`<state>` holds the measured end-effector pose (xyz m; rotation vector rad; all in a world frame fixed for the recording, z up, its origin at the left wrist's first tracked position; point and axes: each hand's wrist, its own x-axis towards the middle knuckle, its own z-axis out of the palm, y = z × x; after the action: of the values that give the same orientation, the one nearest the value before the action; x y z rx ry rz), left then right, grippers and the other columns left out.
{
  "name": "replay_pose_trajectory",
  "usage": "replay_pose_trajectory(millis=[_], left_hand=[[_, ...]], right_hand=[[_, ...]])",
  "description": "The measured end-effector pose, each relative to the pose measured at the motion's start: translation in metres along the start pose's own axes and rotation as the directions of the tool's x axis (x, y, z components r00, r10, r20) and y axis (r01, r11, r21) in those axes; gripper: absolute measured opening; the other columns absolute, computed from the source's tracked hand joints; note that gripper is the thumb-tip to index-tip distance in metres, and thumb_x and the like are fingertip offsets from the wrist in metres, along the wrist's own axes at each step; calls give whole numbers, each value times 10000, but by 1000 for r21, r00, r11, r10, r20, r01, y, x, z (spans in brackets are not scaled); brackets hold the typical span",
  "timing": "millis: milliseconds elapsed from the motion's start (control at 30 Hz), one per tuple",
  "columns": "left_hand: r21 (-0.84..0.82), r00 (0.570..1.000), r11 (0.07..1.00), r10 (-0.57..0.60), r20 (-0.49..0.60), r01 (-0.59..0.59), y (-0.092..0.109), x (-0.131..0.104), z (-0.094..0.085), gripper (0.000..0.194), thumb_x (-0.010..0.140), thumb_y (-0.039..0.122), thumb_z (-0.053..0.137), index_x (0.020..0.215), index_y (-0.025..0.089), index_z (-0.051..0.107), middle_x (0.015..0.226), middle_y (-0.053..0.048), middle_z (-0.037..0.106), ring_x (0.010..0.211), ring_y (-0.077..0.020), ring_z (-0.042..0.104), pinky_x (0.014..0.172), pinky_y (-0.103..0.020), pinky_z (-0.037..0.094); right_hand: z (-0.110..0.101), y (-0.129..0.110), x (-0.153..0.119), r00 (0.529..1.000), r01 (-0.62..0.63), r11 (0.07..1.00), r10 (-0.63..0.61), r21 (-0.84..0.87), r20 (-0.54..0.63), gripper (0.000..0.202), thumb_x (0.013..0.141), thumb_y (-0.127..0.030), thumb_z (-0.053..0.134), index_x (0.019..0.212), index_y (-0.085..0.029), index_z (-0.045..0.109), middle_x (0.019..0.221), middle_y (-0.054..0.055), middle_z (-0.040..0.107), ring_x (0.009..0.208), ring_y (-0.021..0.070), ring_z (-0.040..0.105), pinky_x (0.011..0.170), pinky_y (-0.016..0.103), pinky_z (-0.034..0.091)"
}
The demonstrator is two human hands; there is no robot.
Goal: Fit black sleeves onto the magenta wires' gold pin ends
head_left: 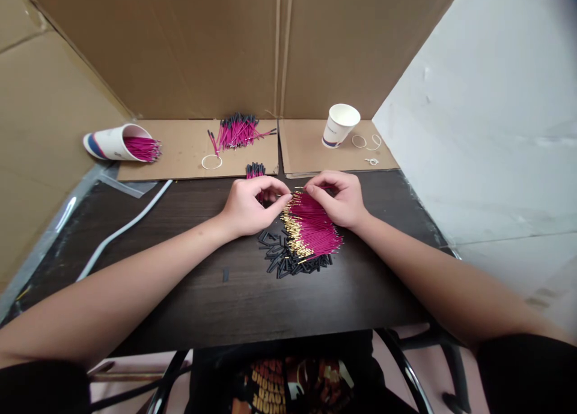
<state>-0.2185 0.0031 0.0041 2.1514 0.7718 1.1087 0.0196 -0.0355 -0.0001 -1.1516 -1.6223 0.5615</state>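
Observation:
My right hand (pixel 338 197) pinches a magenta wire whose gold tip points left toward my other hand. My left hand (pixel 255 205) has thumb and index finger pressed together just left of that tip; whatever lies between them is too small to make out. Below and between the hands lies a pile of magenta wires (pixel 315 225) with gold ends on the left. Short black sleeves (pixel 293 267) are scattered around the pile's lower edge. Behind my left hand is a small bunch of black-tipped wires (pixel 255 170), partly hidden by the fingers.
On the cardboard strip (pixel 180 161) at the back are a heap of black-tipped wires (pixel 238 131), a tipped paper cup (pixel 108 143) holding wires, an upright cup (pixel 340 125) and rubber bands (pixel 373 142). One black piece (pixel 226 274) lies apart. A pale cable (pixel 130 225) crosses the left side.

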Motion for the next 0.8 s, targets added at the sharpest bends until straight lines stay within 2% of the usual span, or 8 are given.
replay_pose_trajectory(millis=[167, 467, 800], left_hand=[[-15, 997, 998, -65, -50, 65, -2, 1, 3, 179, 970, 308, 804, 1055, 153, 836, 862, -62, 812, 691, -138, 696, 670, -272, 590], [23, 999, 999, -27, -24, 28, -3, 0, 2, 172, 982, 319, 803, 1039, 161, 839, 876, -67, 823, 725, -153, 722, 680, -279, 597], [-37, 998, 998, -45, -41, 44, -2, -1, 3, 191, 977, 312, 814, 1078, 150, 825, 939, -75, 836, 777, -158, 757, 733, -280, 620]], right_hand=[[0, -1, 0, 1000, -8, 1000, 9, -25, 12, 190, 945, -331, 741, 802, -224, 805, 772, 32, 785, 671, 168, 648, 643, 339, 503], [0, -3, 1, 1000, 1, 999, 0, -47, 25, 195, 936, -325, 725, 791, -219, 800, 752, 29, 771, 661, 164, 626, 630, 334, 484], [0, -3, 1, 999, 12, 998, -10, -66, 33, 194, 932, -312, 717, 777, -222, 791, 743, 28, 760, 652, 163, 608, 625, 335, 477]])
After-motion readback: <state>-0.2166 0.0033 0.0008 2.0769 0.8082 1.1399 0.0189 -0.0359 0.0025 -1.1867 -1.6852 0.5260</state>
